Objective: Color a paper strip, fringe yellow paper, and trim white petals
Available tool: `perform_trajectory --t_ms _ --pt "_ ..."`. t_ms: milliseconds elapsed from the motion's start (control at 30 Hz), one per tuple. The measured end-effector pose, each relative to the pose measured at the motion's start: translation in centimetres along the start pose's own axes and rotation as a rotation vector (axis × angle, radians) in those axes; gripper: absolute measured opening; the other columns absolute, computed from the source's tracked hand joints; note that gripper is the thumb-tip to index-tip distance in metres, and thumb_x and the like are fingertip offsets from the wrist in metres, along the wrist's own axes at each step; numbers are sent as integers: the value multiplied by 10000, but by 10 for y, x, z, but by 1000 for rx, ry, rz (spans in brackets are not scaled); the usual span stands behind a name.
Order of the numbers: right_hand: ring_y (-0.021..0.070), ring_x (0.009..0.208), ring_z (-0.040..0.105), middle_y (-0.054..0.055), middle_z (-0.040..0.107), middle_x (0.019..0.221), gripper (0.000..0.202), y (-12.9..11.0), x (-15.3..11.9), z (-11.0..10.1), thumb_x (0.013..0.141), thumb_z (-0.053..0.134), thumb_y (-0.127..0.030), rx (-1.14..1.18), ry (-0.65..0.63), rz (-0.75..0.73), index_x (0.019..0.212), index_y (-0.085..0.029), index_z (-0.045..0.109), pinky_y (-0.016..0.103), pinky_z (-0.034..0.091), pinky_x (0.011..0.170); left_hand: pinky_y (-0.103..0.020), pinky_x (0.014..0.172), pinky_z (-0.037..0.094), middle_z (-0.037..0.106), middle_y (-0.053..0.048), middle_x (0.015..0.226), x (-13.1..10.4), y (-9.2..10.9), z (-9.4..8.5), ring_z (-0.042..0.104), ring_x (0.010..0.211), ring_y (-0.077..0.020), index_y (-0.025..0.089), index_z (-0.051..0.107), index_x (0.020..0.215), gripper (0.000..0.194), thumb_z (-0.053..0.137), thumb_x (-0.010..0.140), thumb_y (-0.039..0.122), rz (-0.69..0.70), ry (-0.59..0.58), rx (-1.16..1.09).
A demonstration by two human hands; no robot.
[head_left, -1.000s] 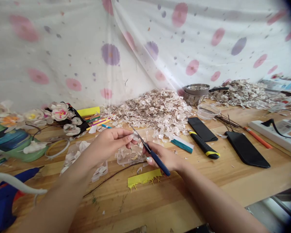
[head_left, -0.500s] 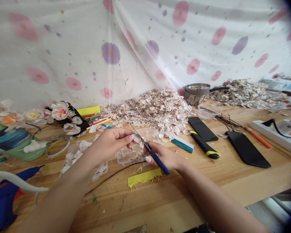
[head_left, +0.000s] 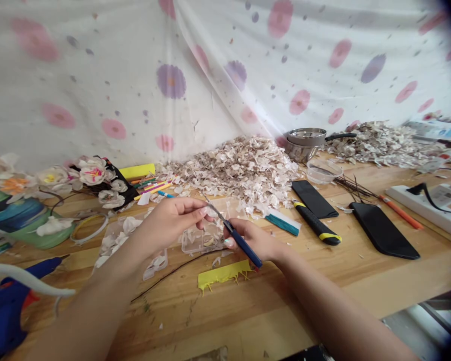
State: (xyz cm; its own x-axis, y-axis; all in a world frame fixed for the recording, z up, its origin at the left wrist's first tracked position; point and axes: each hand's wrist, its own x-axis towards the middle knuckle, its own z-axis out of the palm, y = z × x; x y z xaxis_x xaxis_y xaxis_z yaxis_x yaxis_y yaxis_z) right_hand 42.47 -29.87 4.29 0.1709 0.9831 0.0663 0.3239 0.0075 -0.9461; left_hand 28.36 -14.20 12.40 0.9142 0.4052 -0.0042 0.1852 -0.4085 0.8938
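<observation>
My left hand (head_left: 178,216) pinches a small whitish petal (head_left: 211,212) between thumb and fingers. My right hand (head_left: 253,239) is closed on dark blue-handled scissors (head_left: 243,246), whose blades point up and left, against the petal. Beneath both hands is a clear plastic box (head_left: 191,241) with pale petals in it. A second clear box (head_left: 108,235) of white petals is partly hidden behind my left forearm. A yellow fringed strip (head_left: 223,274) lies on the wooden table in front of my right hand, with a thin dark wire (head_left: 173,273) to its left.
A large heap of pale petals (head_left: 244,170) is at the back. To the right lie a black-yellow cutter (head_left: 317,224), two black slabs (head_left: 383,230) and a power strip (head_left: 432,205). A blue glue gun (head_left: 7,311) and a painted pot (head_left: 26,220) stand left.
The scissors have shifted slightly upward with my right hand, and less of the petal shows between my left fingertips and the blades. My left hand has barely moved.
</observation>
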Motion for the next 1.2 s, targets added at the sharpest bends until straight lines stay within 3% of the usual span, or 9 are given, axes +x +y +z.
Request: perform_trajectory --t_ms 267,467,567,700,767,867,1000,1200 --pt "142 663 440 -1 491 723 364 0 1 -1 758 621 -516 -5 35 -6 767 -164 530 253 372 599 -269 680 476 682 -20 744 -1 -1 -1 608 676 -148 161 679 891 264 632 760 386 -4 13 3" --pt "109 588 354 -29 399 629 473 -6 3 -2 711 623 -620 44 173 10 678 -173 472 225 301 519 -316 743 512 721 -46 795 1 -3 -7 652 724 -181 174 681 966 357 635 746 452 -14 53 51" --pt "99 556 334 -40 378 603 474 -4 3 -2 724 618 -623 89 239 11 680 -181 453 228 278 505 -311 741 510 736 -53 881 5 -9 -31 660 766 -203 197 694 979 390 620 730 488 -32 80 215" --pt "96 511 346 -46 398 572 487 3 4 -2 769 558 -653 133 229 33 703 -184 449 236 284 493 -305 715 484 734 -77 969 7 -30 -84 653 845 -265 192 713 952 383 576 715 459 -162 98 631" --pt "96 494 354 -45 411 564 493 6 5 0 767 555 -664 135 212 52 716 -184 452 236 286 482 -310 732 476 741 -72 935 3 -44 -110 645 865 -280 197 728 883 345 557 688 423 -278 -82 784" --pt "93 482 346 -47 399 552 493 4 6 2 740 592 -656 103 177 71 682 -191 440 229 270 455 -295 713 479 750 -33 788 -5 -65 -138 655 812 -273 218 750 720 249 602 566 346 -387 -272 771" --pt "96 501 332 -48 382 549 459 -1 5 3 728 624 -608 56 158 64 655 -190 448 224 269 454 -288 733 482 755 -13 776 -14 -84 -158 656 824 -266 226 768 697 276 594 506 326 -452 -333 731" --pt "91 501 313 -52 356 554 491 -4 6 3 728 593 -647 56 145 65 643 -192 429 231 259 465 -289 732 487 753 -12 790 -13 -92 -166 646 817 -262 219 778 779 384 553 474 278 -487 -320 745"
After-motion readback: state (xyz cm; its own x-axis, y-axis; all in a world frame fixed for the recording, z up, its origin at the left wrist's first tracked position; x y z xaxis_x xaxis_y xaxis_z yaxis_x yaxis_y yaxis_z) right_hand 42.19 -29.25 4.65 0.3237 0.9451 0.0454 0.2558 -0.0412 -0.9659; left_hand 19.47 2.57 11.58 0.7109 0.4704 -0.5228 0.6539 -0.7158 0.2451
